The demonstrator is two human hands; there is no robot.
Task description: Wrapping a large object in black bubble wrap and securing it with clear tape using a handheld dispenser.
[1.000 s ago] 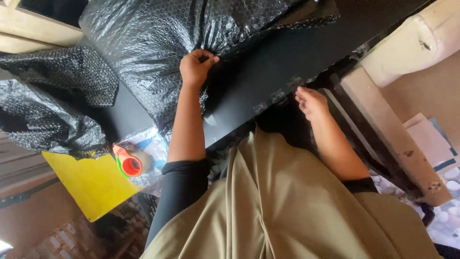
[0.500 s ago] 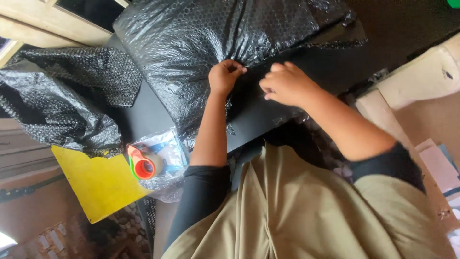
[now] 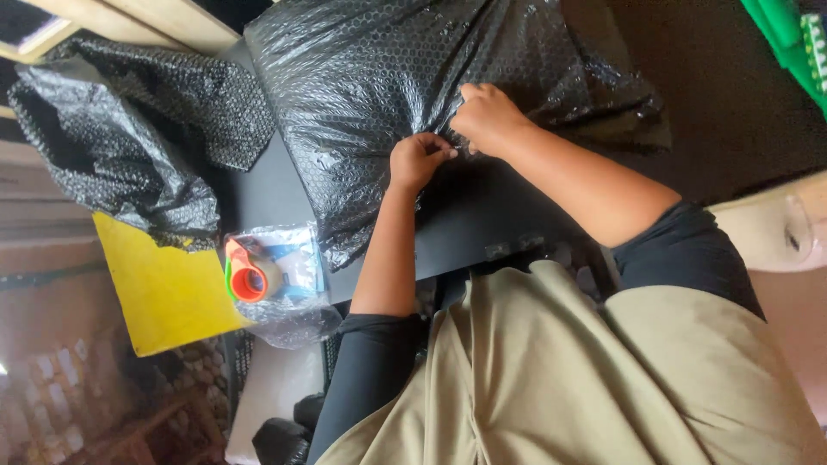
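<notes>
Both hands pinch the black bubble wrap (image 3: 388, 77) that covers a bundle lying across the middle of the dark table (image 3: 267, 194): the left hand (image 3: 418, 161) is clenched on a fold, and the right hand (image 3: 487, 118) grips the wrap just beside it. An orange tape dispenser (image 3: 250, 277) sits near the table's left edge, beside a yellow sheet (image 3: 164, 293).

Both hands (image 3: 452, 138) on black bubble wrap (image 3: 379, 77)

Your black tabletop (image 3: 482, 220) carries large parcel wrapped in black bubble wrap (image 3: 388, 77); loose crumpled black bubble wrap (image 3: 112, 146) at far left; orange tape dispenser (image 3: 250, 277) on clear plastic bag (image 3: 297, 284) near front edge, just beside yellow sheet (image 3: 164, 293)
</notes>
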